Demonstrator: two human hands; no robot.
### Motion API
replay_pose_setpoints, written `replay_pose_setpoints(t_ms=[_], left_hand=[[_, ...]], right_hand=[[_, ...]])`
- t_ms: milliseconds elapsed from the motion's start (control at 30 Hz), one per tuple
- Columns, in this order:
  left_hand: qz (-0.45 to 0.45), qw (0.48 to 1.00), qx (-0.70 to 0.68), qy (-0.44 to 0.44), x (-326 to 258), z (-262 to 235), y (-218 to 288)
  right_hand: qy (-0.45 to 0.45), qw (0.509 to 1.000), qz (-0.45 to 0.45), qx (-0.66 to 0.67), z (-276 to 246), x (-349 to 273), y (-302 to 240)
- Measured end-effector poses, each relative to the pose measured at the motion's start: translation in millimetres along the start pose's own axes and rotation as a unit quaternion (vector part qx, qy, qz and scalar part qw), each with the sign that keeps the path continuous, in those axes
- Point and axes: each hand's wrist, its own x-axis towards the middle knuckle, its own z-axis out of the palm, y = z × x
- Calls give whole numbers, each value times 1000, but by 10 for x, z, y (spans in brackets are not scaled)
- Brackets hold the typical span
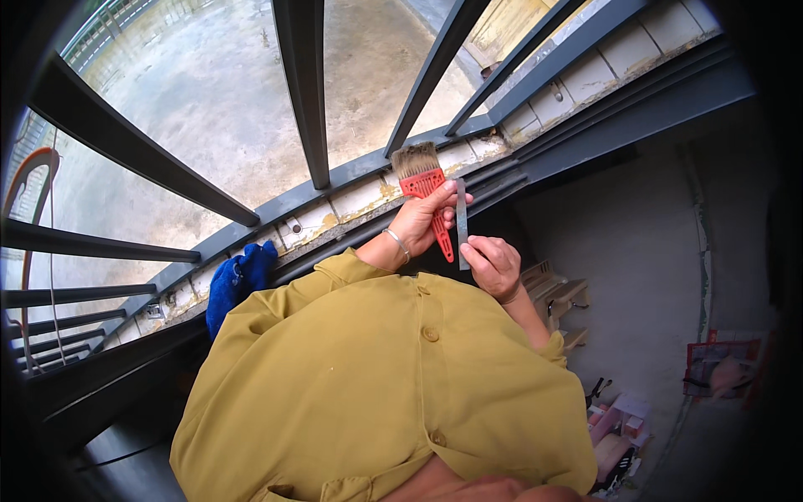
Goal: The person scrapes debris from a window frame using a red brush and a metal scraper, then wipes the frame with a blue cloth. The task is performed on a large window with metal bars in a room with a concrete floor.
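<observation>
Window sill [351, 201]: worn pale tiles, paint flaking, set in a dark metal frame with slanted dark window bars [303, 92] above it; bare concrete ground outside below. Blue cloth [238, 280] bunched on the sill, well left of the hands. Inside: grey floor to the right, small wooden stool or rack [560, 301] just under the right forearm, clutter of boxes and packets [623, 431] at lower right, red-framed item [723, 368] at far right, too blurred to tell what. Person in mustard button shirt, both forearms raised in front of the chest, close to the sill. Left hand [422, 219], silver bangle [399, 244] on wrist, fingers clenched around the red handle of a paintbrush [425, 188]; bristles point up, just over the sill edge. Right hand [493, 263] pinches the lower end of a thin grey metal strip [461, 219], held upright, touching the brush handle's right side.
</observation>
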Motion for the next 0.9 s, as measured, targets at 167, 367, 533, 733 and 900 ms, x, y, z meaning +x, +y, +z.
replay_pose_setpoints(t_ms=[167, 367, 533, 733, 900], left_hand=[[59, 998, 24, -8, 31, -67, -26], [79, 994, 52, 55, 36, -68, -45], [74, 973, 189, 109, -43, 35, 11], [135, 937, 300, 121, -92, 128, 3], [156, 917, 347, 116, -92, 113, -19]], right_hand=[[39, 951, 286, 111, 101, -222, -171], [-48, 633, 557, 535, -106, -175, -179], [-43, 536, 598, 594, -181, -168, -160], [-69, 663, 630, 399, -75, -204, -83], [-98, 573, 673, 458, -94, -187, -86]])
